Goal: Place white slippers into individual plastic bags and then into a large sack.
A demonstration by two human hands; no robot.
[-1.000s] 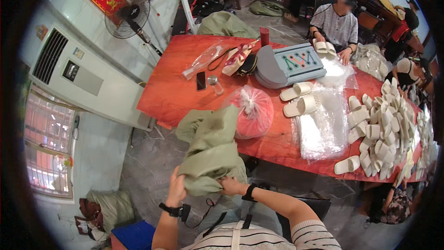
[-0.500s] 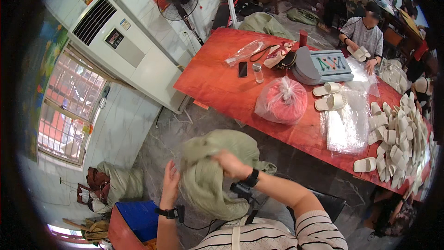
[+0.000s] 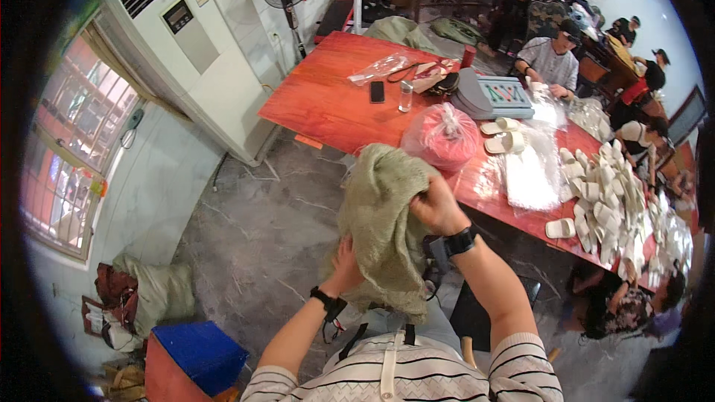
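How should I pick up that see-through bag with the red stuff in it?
Probably best by the gathered top of the clear bag, reaching down from above and closing your hand around it. That part sticks up as a narrow bunch, while the body below is wide and round. The green sack covers its lower left in this view, so above looks freer.
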